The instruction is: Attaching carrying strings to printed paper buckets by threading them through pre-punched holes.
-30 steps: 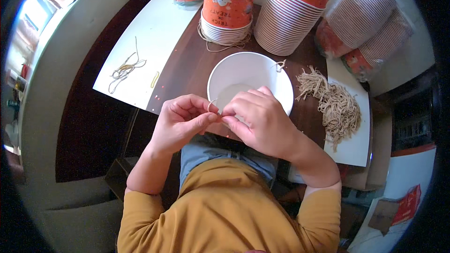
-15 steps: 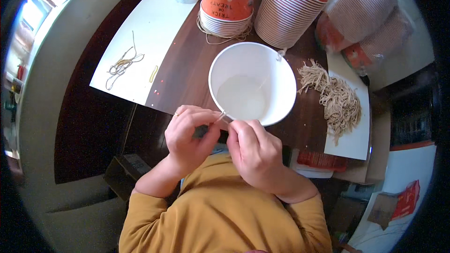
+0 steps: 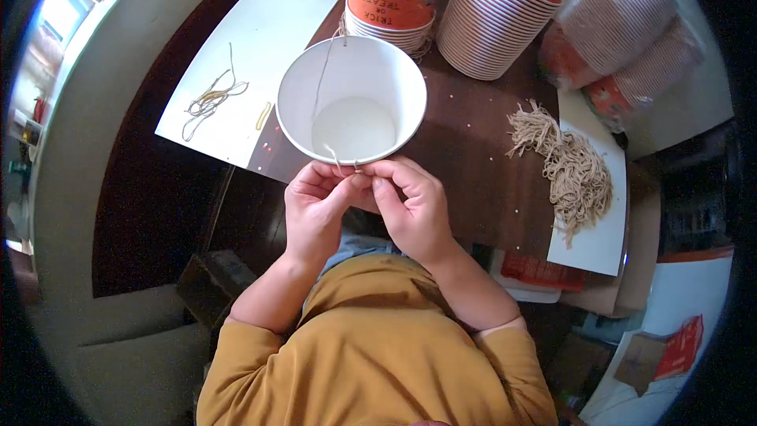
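A white paper bucket [image 3: 398, 83] stands mouth-up at the table's near edge. From its far rim a beige cord [image 3: 322, 79] runs down inside, and a short end rises by the near rim. My left hand [image 3: 314, 207] is closed at the near rim, thumb and fingers pinching the cord. Beside it, my right hand [image 3: 414, 207] is also closed, its thumb and forefinger pinching the cord just outside the rim. Their fingertips nearly meet, and the cord between them is partly hidden.
Behind stand an orange bucket stack [image 3: 390, 4] and a taller stack [image 3: 493, 28]. Plastic-wrapped buckets [image 3: 619, 39] lie back right. A pile of beige cords [image 3: 579, 173] is at right. Loose cord [image 3: 209, 102] and a yellow loop [image 3: 263, 116] lie on the left white board [image 3: 236, 39].
The bucket has shifted left and turned, bringing the cord's attached spot from the right rim to the far rim. Both hands have come up to the near rim, closer together.
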The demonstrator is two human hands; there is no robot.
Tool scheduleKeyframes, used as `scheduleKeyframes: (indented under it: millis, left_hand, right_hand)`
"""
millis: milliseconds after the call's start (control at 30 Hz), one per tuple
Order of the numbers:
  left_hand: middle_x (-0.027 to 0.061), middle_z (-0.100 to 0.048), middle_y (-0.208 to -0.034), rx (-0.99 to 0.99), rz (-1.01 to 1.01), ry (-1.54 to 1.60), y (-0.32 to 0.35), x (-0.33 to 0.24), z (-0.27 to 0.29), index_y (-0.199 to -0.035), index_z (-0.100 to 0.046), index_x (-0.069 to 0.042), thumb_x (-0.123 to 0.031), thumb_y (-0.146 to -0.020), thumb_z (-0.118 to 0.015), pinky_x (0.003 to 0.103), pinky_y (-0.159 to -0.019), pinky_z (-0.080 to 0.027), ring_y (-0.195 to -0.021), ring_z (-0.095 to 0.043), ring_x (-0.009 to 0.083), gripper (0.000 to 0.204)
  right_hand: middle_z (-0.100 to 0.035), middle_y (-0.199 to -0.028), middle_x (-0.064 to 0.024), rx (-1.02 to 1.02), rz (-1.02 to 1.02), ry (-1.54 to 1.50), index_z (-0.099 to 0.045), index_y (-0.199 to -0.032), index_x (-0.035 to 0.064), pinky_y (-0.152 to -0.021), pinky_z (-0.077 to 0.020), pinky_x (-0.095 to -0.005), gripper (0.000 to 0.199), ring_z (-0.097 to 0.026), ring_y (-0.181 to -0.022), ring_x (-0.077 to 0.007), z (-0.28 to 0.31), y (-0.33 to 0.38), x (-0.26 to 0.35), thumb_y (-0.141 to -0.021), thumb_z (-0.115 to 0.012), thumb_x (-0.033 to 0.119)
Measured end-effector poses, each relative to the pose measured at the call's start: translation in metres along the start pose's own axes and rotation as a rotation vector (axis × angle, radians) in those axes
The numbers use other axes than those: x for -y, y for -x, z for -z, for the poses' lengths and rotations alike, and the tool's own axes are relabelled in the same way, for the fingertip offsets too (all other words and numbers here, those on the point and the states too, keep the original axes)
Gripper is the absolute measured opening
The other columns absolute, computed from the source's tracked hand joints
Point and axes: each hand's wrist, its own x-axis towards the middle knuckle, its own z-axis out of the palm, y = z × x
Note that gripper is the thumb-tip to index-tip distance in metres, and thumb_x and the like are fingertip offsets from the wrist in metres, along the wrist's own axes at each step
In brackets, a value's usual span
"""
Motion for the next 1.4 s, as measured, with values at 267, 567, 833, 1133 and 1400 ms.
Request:
scheduleKeyframes:
  millis: [267, 567, 833, 1133, 1400]
  left_hand:
    - [0.0074, -0.068, -0.085, -0.075, -0.172, -0.345, 0.004, -0.008, 0.001, -0.09, -0.062, 0.003, 0.004, -0.083, -0.067, 0.022, -0.069, -0.052, -0.076, -0.064, 0.0104, 0.009]
    - [0.0129, -0.066, -0.078, 0.026, -0.706, -1.137, 0.001, -0.023, -0.002, -0.088, -0.065, 0.001, 0.007, -0.073, -0.071, 0.03, -0.063, -0.053, -0.069, -0.066, 0.0248, 0.018]
    - [0.0113, -0.062, -0.077, 0.173, -0.911, -1.216, -0.006, -0.026, 0.003, -0.085, -0.062, -0.001, 0.008, -0.068, -0.069, 0.034, -0.063, -0.05, -0.067, -0.061, 0.0266, 0.021]
    - [0.0107, -0.063, -0.075, 0.119, -0.902, -1.181, -0.001, -0.032, 0.004, -0.083, -0.062, -0.001, 0.009, -0.067, -0.069, 0.032, -0.063, -0.051, -0.067, -0.063, 0.0246, 0.02]
    - [0.0087, -0.063, -0.07, -0.003, -0.414, -0.955, 0.011, -0.042, 0.004, -0.079, -0.062, 0.0, 0.002, -0.078, -0.068, 0.023, -0.056, -0.046, -0.06, -0.059, 0.0124, 0.006]
  right_hand:
    - [-0.068, -0.095, -0.0079, 0.043, -0.547, -1.041, -0.066, -0.102, 0.0008, -0.086, -0.052, -0.0304, 0.016, -0.064, -0.086, -0.0145, -0.014, 0.002, -0.019, -0.09, -0.059, 0.01]
    - [-0.068, -0.097, -0.0093, 0.0, -0.556, -0.873, -0.067, -0.101, -0.0003, -0.087, -0.0517, -0.034, 0.018, -0.064, -0.088, -0.0156, -0.009, 0.001, -0.008, -0.09, -0.057, 0.011]
    - [-0.067, -0.091, -0.0005, 0.014, -0.67, -0.916, -0.068, -0.099, 0.0025, -0.076, -0.0478, -0.0228, 0.02, -0.059, -0.083, -0.0067, -0.008, -0.007, 0.001, -0.091, -0.06, 0.018]
    - [-0.065, -0.082, 0.0009, 0.053, -0.771, -1.013, -0.066, -0.095, 0.0063, -0.064, -0.0431, -0.0234, 0.015, -0.055, -0.069, -0.0069, -0.017, -0.004, -0.022, -0.089, -0.059, 0.018]
    - [-0.06, -0.088, -0.0024, 0.229, -0.841, -0.967, -0.06, -0.102, 0.0038, -0.063, -0.0448, -0.0254, 0.02, -0.054, -0.07, -0.0127, 0.007, -0.01, -0.015, -0.093, -0.054, 0.02]
